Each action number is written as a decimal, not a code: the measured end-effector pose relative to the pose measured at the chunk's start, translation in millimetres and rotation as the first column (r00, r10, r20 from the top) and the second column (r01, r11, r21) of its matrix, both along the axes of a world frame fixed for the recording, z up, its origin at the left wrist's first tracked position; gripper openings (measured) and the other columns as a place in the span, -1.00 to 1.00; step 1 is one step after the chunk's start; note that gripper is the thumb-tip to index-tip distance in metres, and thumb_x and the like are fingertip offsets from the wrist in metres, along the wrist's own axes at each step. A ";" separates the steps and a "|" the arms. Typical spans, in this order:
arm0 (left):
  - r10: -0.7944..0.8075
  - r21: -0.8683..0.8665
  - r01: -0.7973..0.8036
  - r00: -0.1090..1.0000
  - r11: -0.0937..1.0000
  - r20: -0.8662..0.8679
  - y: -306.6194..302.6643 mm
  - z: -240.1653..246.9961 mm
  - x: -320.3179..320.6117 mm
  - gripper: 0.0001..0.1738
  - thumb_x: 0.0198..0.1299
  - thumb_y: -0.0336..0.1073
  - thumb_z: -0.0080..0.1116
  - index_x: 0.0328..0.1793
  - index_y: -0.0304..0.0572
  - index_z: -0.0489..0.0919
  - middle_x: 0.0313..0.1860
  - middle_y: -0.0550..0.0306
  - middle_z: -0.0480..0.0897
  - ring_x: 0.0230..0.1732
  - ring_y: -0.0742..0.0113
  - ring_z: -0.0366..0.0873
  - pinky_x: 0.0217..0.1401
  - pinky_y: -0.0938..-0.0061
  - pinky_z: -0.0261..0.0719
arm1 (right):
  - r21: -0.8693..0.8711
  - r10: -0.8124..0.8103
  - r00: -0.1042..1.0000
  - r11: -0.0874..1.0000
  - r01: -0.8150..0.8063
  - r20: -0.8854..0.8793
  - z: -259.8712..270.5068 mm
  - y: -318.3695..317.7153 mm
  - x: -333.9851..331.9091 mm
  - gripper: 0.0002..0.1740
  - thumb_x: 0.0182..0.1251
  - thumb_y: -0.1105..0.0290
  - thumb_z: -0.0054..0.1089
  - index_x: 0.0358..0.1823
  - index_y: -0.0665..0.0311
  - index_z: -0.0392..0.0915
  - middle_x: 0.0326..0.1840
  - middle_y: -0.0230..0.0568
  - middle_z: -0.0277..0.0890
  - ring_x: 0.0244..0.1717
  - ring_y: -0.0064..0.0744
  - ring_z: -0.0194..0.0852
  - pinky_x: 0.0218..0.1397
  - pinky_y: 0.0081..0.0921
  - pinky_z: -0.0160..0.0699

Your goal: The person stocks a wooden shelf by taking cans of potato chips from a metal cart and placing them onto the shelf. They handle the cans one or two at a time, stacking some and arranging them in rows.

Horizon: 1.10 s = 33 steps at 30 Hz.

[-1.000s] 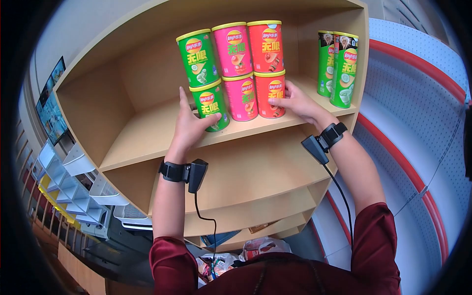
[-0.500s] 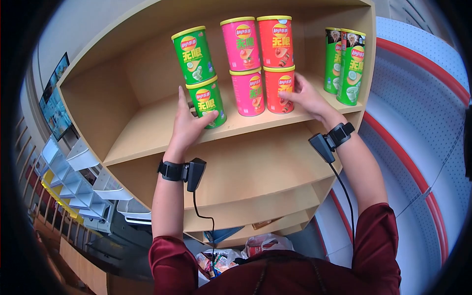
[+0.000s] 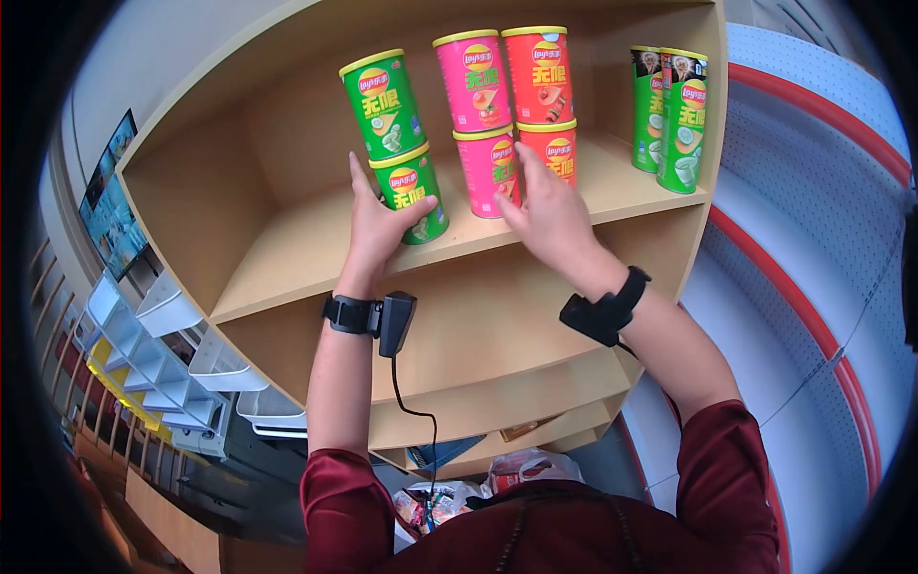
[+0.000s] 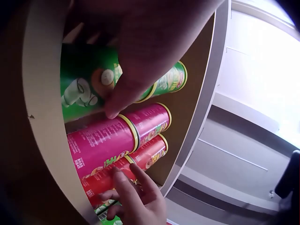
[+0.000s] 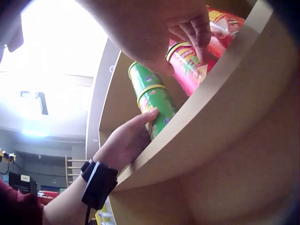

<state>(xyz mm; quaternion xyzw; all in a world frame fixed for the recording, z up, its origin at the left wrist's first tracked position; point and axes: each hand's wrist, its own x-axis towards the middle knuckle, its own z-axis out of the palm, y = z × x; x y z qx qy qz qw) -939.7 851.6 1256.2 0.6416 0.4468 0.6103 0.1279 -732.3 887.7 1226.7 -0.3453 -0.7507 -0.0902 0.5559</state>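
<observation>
Right hand (image 3: 553,218) covers much of the lower orange can (image 3: 562,153) in our head view; lower green can (image 3: 408,187) hides some fingers of the left hand (image 3: 376,228). Fine print on lower pink can (image 4: 101,145): too small for us to read.

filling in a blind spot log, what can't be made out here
Lower red can, head view: lower front hidden by the right hand.
Left hand, head view: some fingers hidden behind the lower green can.
Wall screen, head view: picture too small to read.
Pegboard shelving, head view: cut off by the right edge.
</observation>
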 end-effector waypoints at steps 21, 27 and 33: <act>-0.037 0.048 0.035 0.998 0.998 0.041 3.4 -10.4 -5.3 0.30 -0.11 -0.39 0.42 0.47 -0.26 -0.45 0.04 -0.18 0.49 -0.02 0.21 0.54 0.01 0.37 0.56 | -0.048 -0.081 0.996 0.996 0.080 -0.028 -13.5 -1.8 -25.9 -0.19 0.12 0.31 0.21 0.32 0.50 0.01 0.19 0.22 0.24 0.15 0.04 0.34 0.11 -0.23 0.44; -0.062 0.076 0.058 0.997 0.995 0.046 7.4 -12.5 -7.4 0.29 -0.10 -0.40 0.42 0.47 -0.29 -0.45 0.03 -0.19 0.49 -0.03 0.21 0.54 0.00 0.37 0.56 | -0.085 -0.013 0.995 0.996 0.004 -0.103 -11.1 8.1 -41.1 -0.11 0.14 0.36 0.20 0.38 0.49 -0.16 0.30 0.41 0.06 0.22 0.18 0.24 0.19 -0.19 0.38; -0.038 0.071 0.036 0.999 0.997 0.031 3.1 -10.7 -4.3 0.30 -0.11 -0.40 0.42 0.46 -0.31 -0.45 0.03 -0.18 0.50 -0.05 0.23 0.55 -0.02 0.39 0.57 | -0.108 -0.085 0.996 0.991 0.081 -0.032 -5.1 11.5 -44.0 -0.04 0.12 0.43 0.23 0.39 0.49 -0.26 0.30 0.32 0.10 0.29 0.14 0.15 0.26 -0.18 0.27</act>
